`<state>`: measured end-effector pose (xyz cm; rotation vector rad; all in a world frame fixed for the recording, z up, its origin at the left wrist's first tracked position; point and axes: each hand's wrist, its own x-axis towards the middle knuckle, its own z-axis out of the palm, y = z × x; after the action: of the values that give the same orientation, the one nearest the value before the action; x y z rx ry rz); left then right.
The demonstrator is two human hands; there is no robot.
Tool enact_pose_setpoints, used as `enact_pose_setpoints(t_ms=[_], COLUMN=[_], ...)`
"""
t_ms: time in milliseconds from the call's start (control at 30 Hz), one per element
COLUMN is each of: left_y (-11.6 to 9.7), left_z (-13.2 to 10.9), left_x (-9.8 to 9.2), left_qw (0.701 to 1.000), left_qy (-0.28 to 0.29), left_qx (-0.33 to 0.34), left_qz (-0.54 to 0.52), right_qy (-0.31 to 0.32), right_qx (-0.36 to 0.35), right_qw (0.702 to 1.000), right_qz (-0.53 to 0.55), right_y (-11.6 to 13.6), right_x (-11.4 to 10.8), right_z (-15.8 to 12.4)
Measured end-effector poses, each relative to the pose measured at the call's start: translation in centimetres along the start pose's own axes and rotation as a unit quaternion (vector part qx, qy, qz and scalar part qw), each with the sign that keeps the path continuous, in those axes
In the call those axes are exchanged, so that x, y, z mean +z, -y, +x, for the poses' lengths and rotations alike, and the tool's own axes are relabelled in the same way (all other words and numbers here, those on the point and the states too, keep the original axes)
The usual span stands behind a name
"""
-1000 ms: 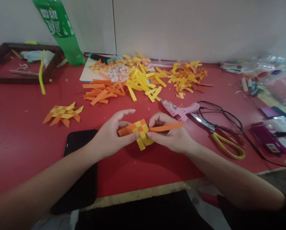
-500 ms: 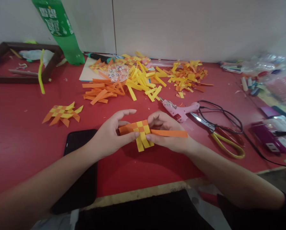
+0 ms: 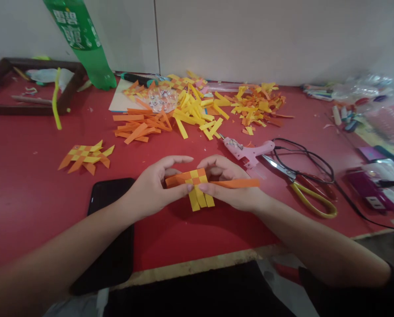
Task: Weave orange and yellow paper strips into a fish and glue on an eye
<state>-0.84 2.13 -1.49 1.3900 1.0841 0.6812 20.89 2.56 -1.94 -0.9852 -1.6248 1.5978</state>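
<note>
At the far left of the red desk (image 3: 25, 185), a dark wooden frame (image 3: 69, 90) lay beside a tilted green plastic bottle (image 3: 87, 48). Nearer, a flat woven piece of orange and yellow paper strips (image 3: 84, 156) rested on the desk. A black smartphone (image 3: 107, 193) lay near the front edge, partly under the left forearm.

The left hand (image 3: 150, 189) pinched the left side of a small woven square of orange and yellow paper strips (image 3: 192, 178), with the thumb on top and the index finger stretched out above it. The square was held just over the desk between both hands, its loose yellow ends pointing toward the person. The right hand (image 3: 233, 189) pinched the square's right side together with a long orange paper strip (image 3: 241, 183), which stuck out to the right.

Farther back lay a heap of cut orange and yellow paper strips (image 3: 183, 114). To the right, a pink hot-glue gun (image 3: 248, 152) lay against yellow-handled scissors (image 3: 299, 187).
</note>
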Motion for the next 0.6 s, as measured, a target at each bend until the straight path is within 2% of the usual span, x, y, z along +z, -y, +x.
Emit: enact_pose_setpoints(t_ms=[133, 300, 400, 600], left_y=[-0.16, -0.14, -0.13, -0.13], left_z=[0.04, 0.02, 0.01, -0.01], left_x=[-0.08, -0.03, 0.01, 0.05], left_qw=[1.000, 1.000, 1.000, 1.000], left_qy=[-0.020, -0.001, 0.007, 0.020], left_qx=[-0.005, -0.008, -0.003, 0.001], left_qz=[0.006, 0.007, 0.007, 0.015], right_qy=[0.032, 0.057, 0.057, 0.032], right_qx=[-0.039, -0.003, -0.001, 0.011], right_qw=[0.999, 0.997, 0.997, 0.999], right_qz=[0.009, 0.044, 0.048, -0.010], right_y=[-0.35, -0.36, -0.20, -0.02], right_x=[-0.30, -0.23, -0.18, -0.09], right_z=[-0.13, -0.32, -0.29, -0.08])
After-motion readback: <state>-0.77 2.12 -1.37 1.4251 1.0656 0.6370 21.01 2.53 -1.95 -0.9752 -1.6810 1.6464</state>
